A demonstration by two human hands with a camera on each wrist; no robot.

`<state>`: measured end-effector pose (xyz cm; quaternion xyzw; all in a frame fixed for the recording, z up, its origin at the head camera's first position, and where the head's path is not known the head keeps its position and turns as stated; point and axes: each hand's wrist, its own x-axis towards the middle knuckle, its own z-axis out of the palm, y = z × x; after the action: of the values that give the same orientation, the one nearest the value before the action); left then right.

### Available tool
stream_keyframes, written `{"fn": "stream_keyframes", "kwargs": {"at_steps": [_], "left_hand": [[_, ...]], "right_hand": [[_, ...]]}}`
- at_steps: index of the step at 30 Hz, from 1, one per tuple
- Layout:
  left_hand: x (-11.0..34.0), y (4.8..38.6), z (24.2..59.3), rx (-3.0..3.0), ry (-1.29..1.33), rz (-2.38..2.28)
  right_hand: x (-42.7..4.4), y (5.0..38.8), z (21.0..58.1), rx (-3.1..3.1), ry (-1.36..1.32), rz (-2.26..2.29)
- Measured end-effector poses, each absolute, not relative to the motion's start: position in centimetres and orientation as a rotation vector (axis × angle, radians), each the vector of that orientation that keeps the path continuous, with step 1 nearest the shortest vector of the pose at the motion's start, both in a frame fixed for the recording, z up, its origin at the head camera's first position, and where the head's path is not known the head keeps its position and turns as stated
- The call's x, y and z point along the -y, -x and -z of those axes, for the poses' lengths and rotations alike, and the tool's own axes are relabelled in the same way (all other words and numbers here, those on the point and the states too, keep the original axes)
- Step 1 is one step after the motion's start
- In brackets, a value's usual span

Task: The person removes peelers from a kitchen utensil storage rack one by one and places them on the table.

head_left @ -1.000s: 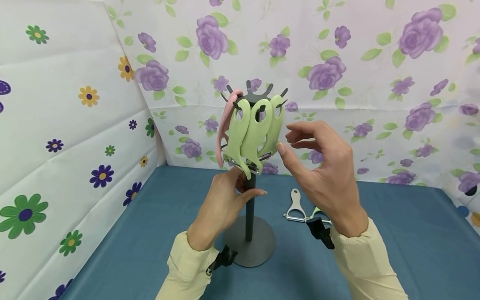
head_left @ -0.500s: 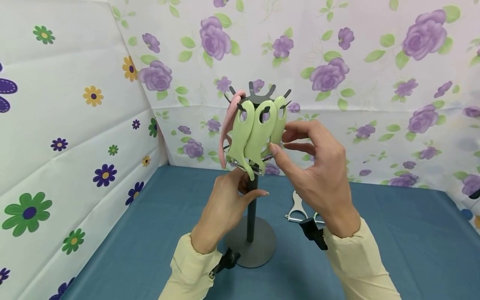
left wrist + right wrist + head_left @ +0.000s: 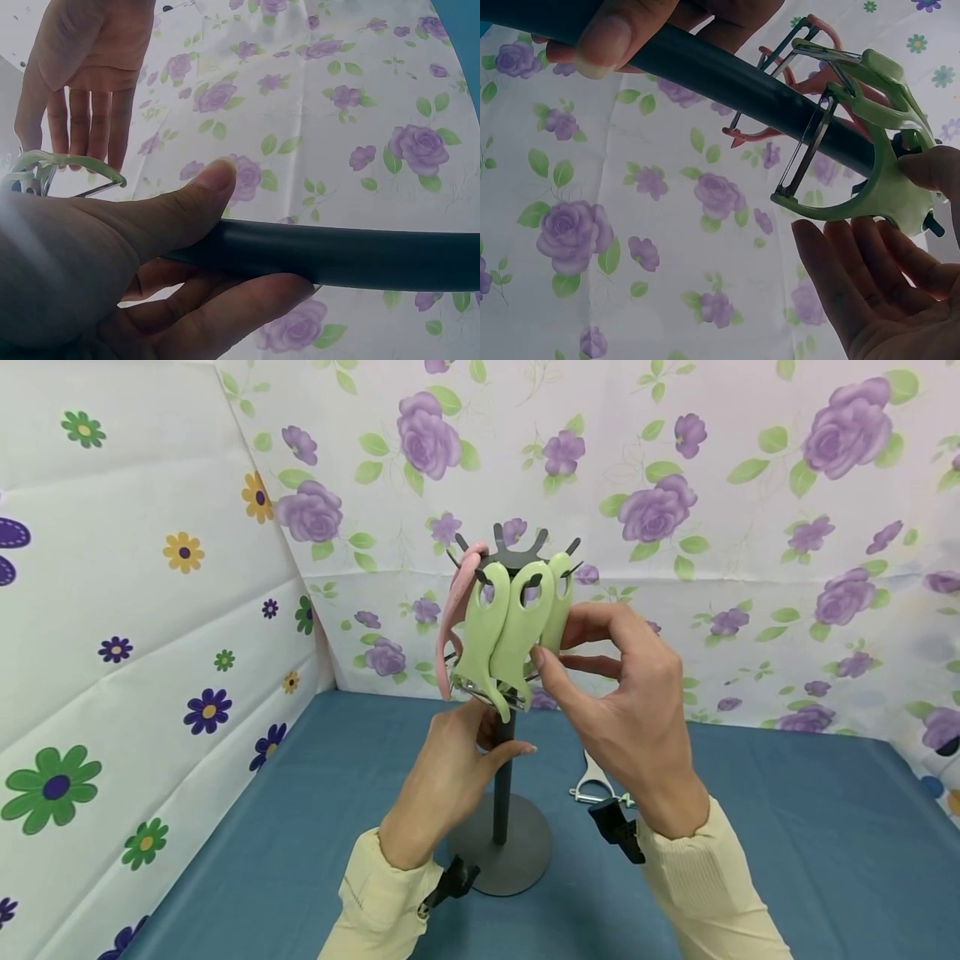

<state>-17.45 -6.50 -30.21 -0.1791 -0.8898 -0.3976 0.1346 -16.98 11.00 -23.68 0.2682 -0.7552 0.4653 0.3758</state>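
Observation:
Several Y-shaped vegetable peelers hang by their handle holes from the hooks of a dark grey stand [image 3: 502,810]. A pink peeler [image 3: 456,602] is on the left, and a green peeler [image 3: 480,631] and another green peeler [image 3: 522,631] face me. My left hand [image 3: 442,768] grips the post below them, thumb across its front. At the rack's right side, my right hand [image 3: 633,702] holds the rightmost green peeler [image 3: 556,614] between thumb and fingers; in the right wrist view this green peeler [image 3: 896,199] has the thumb on one side and fingertips below.
Behind my right wrist a white peeler [image 3: 594,781] lies on the blue tablecloth [image 3: 360,743], with part of another beside it. Bare hooks [image 3: 542,539] stick out at the rack's back. Flowered sheets [image 3: 750,527] close off the back and left.
My right hand has moved left, from beside the rack onto the rightmost green peeler, and now holds it. My left hand stays on the post.

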Motion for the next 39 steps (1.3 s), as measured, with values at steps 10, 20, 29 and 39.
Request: {"fn": "stream_keyframes", "kwargs": {"at_steps": [10, 20, 29, 39], "left_hand": [[6.55, 17.43, 30.34, 2.582, 0.539, 1.151], [6.55, 17.38, 30.30, 2.590, 0.540, 1.165], [6.50, 17.37, 30.30, 2.601, 0.529, 1.156], [6.50, 17.32, 30.27, 2.607, 0.534, 1.151]], "right_hand": [[-10.94, 16.67, 23.55, 1.918, -0.674, -1.207], [-10.70, 16.61, 23.42, 1.922, -0.637, -1.183], [-10.56, 16.46, 23.18, 1.916, -0.612, -1.164], [-10.68, 16.35, 22.88, 1.895, -0.606, -1.139]]}}
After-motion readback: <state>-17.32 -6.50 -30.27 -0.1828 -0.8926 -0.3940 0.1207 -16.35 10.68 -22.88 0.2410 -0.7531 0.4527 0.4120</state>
